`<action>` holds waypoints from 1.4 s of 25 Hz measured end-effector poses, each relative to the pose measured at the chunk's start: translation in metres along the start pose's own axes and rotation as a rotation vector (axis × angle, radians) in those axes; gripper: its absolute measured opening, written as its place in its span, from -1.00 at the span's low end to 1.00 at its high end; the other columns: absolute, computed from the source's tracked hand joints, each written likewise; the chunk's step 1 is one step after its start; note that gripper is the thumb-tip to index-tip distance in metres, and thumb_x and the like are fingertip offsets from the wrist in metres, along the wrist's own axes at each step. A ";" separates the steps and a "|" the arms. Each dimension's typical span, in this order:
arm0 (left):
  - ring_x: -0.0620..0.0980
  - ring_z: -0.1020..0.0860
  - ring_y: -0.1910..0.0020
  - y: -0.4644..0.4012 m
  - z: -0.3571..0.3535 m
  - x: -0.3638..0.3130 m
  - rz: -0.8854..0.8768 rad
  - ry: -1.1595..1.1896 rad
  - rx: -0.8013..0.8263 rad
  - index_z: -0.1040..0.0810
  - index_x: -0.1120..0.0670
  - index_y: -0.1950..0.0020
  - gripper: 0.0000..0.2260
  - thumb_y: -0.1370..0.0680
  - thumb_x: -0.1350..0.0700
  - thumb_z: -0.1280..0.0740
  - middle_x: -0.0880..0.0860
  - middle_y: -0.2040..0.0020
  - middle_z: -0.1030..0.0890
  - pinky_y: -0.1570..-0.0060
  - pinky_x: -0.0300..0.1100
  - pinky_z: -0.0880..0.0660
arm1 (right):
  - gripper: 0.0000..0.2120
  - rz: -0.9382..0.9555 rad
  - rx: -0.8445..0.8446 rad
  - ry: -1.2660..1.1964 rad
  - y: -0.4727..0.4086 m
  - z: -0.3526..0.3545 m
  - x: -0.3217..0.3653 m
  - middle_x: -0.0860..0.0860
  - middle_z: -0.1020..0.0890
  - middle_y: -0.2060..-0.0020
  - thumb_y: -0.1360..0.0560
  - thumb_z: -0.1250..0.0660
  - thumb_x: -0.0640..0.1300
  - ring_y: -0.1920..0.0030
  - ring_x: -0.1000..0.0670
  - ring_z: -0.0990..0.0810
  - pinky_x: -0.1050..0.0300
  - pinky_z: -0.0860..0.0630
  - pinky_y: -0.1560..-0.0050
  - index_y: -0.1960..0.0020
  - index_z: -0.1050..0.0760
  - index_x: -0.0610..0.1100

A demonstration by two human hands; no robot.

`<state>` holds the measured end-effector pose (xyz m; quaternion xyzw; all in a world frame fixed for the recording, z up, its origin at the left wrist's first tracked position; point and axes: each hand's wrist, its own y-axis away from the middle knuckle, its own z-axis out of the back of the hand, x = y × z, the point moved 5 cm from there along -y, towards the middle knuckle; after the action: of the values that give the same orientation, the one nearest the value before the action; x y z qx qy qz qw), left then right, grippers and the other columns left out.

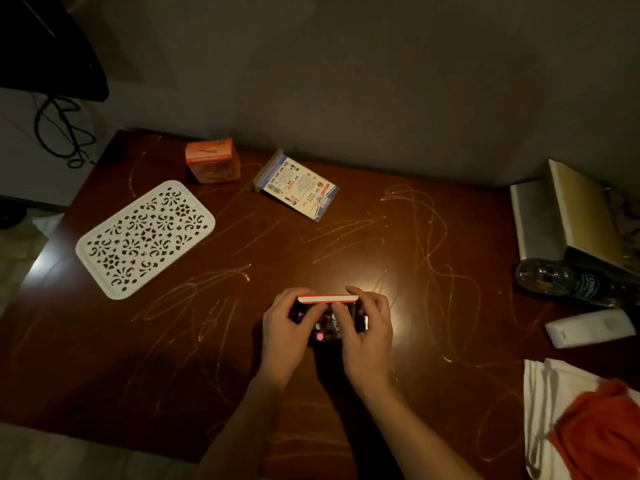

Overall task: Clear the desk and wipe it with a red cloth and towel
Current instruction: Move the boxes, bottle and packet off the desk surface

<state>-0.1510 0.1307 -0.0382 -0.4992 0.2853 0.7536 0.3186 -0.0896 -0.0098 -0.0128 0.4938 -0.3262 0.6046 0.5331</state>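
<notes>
Both hands grip a small box over the middle of the desk.

The left hand (290,327) and right hand (363,332) have their fingers (341,311) clamped on a small dark box (325,325) with a red and white lid edge, held low over the streaked brown desk (346,237). At the near right corner lies a white towel (543,403) with the red cloth (599,438) on top. A white patterned tray (145,237) sits to the left, an orange carton (213,161) and a printed packet (296,185) near the far edge, a dark bottle (571,280) and a white remote (588,329) to the right.
</notes>
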 end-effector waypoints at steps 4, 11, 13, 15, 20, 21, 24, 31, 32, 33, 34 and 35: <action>-0.08 -0.58 0.07 -0.005 -0.006 0.002 0.174 0.047 -0.066 -0.58 -0.11 0.08 -0.89 -0.55 -0.10 -0.31 -0.01 0.06 -0.56 0.07 -0.11 -0.55 | -0.85 -0.049 -0.077 -0.061 -0.011 -0.013 0.001 0.09 -0.55 0.05 -0.56 -0.32 0.03 0.04 0.11 -0.57 0.18 -0.55 0.07 0.00 -0.53 -0.05; -0.03 -0.68 0.16 -0.010 -0.008 0.007 0.359 0.282 -0.127 -0.62 0.06 0.11 -0.81 -0.60 -0.01 -0.32 0.01 0.20 -0.68 0.25 -0.21 -0.59 | -0.76 -0.171 -0.099 -0.145 -0.019 -0.012 -0.013 0.03 -0.66 0.27 -0.58 -0.32 -0.02 0.19 0.12 -0.64 0.27 -0.53 0.25 0.16 -0.60 -0.14; 0.00 -0.67 0.15 -0.010 -0.009 0.007 0.367 0.292 -0.165 -0.63 0.07 0.15 -0.80 -0.59 0.01 -0.34 0.02 0.20 -0.68 0.20 -0.15 -0.61 | -0.76 -0.187 -0.135 -0.167 -0.018 -0.009 -0.016 0.02 -0.67 0.28 -0.57 -0.34 -0.04 0.19 0.09 -0.66 0.24 -0.56 0.26 0.20 -0.62 -0.14; 0.01 -0.67 0.14 -0.011 -0.011 0.000 0.350 0.288 -0.167 -0.63 0.06 0.17 -0.80 -0.58 -0.01 -0.35 0.03 0.20 -0.68 0.13 -0.02 -0.62 | -0.75 -0.161 -0.164 -0.155 -0.017 -0.005 -0.014 0.01 -0.66 0.32 -0.57 -0.36 -0.05 0.23 0.08 -0.65 0.23 -0.55 0.28 0.24 -0.62 -0.12; 0.01 -0.68 0.14 -0.009 -0.018 -0.002 0.368 0.293 -0.122 -0.63 0.06 0.15 -0.81 -0.57 -0.02 -0.36 0.04 0.18 -0.69 0.08 0.06 -0.63 | -0.74 -0.193 -0.176 -0.134 -0.019 0.002 -0.022 0.02 -0.65 0.36 -0.56 -0.36 -0.04 0.26 0.09 -0.65 0.28 -0.51 0.31 0.27 -0.62 -0.11; 0.01 -0.68 0.13 -0.010 -0.020 0.000 0.388 0.302 -0.108 -0.64 0.06 0.14 -0.81 -0.58 -0.01 -0.35 0.04 0.17 -0.69 0.07 0.07 -0.63 | -0.74 -0.207 -0.174 -0.124 -0.020 0.003 -0.024 0.03 -0.65 0.35 -0.56 -0.37 -0.04 0.26 0.10 -0.65 0.30 -0.51 0.32 0.26 -0.63 -0.11; 0.07 -0.69 0.12 -0.006 -0.021 0.005 0.417 0.354 -0.053 -0.66 0.08 0.10 -0.78 -0.60 -0.02 -0.32 0.09 0.16 -0.70 0.04 0.12 -0.62 | -0.76 -0.212 -0.134 -0.126 -0.019 0.005 -0.024 0.03 -0.67 0.33 -0.56 -0.36 -0.05 0.25 0.11 -0.66 0.33 -0.51 0.32 0.22 -0.64 -0.12; 0.00 -0.68 0.08 -0.003 -0.016 0.011 0.432 0.350 -0.040 -0.64 0.03 0.05 -0.83 -0.63 0.03 -0.28 0.05 0.11 -0.70 0.07 0.01 -0.63 | -0.79 -0.108 -0.055 0.100 -0.018 0.015 -0.017 0.10 -0.63 0.30 -0.58 -0.33 -0.02 0.21 0.19 -0.62 0.39 -0.45 0.31 0.19 -0.57 -0.06; 0.03 -0.68 0.07 -0.005 -0.012 0.017 0.451 0.374 -0.077 -0.64 0.05 0.05 -0.83 -0.63 0.04 -0.28 0.07 0.10 -0.70 0.06 0.02 -0.61 | -0.80 -0.077 0.000 0.077 -0.017 0.009 -0.010 0.09 -0.63 0.32 -0.58 -0.33 -0.05 0.23 0.19 -0.61 0.39 -0.44 0.33 0.20 -0.57 -0.07; 0.07 -0.68 0.06 -0.006 -0.008 0.022 0.479 0.435 -0.112 -0.64 0.08 0.04 -0.83 -0.63 0.06 -0.28 0.11 0.09 -0.70 0.04 0.02 -0.60 | -0.81 -0.034 0.059 0.079 -0.015 0.003 -0.003 0.09 -0.63 0.32 -0.58 -0.33 -0.08 0.25 0.19 -0.61 0.37 -0.44 0.33 0.20 -0.56 -0.06; 0.09 -0.68 0.06 -0.004 -0.007 0.026 0.510 0.510 -0.128 -0.63 0.11 0.02 -0.83 -0.63 0.08 -0.28 0.15 0.07 -0.70 0.03 0.02 -0.58 | -0.82 -0.005 0.095 0.101 -0.015 -0.001 0.004 0.10 -0.63 0.33 -0.58 -0.34 -0.09 0.26 0.19 -0.61 0.37 -0.44 0.33 0.21 -0.56 -0.04; 0.10 -0.67 0.08 -0.003 -0.009 0.026 0.522 0.547 -0.116 -0.62 0.13 0.01 -0.83 -0.63 0.10 -0.27 0.19 0.05 -0.69 0.02 0.01 -0.57 | -0.81 0.002 0.078 0.120 -0.018 0.000 0.005 0.11 -0.62 0.34 -0.58 -0.34 -0.10 0.27 0.20 -0.59 0.38 -0.43 0.33 0.21 -0.56 -0.02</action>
<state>-0.1515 0.1305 -0.0658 -0.6095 0.4341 0.6633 -0.0008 -0.0717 -0.0039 -0.0101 0.4768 -0.2705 0.6458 0.5315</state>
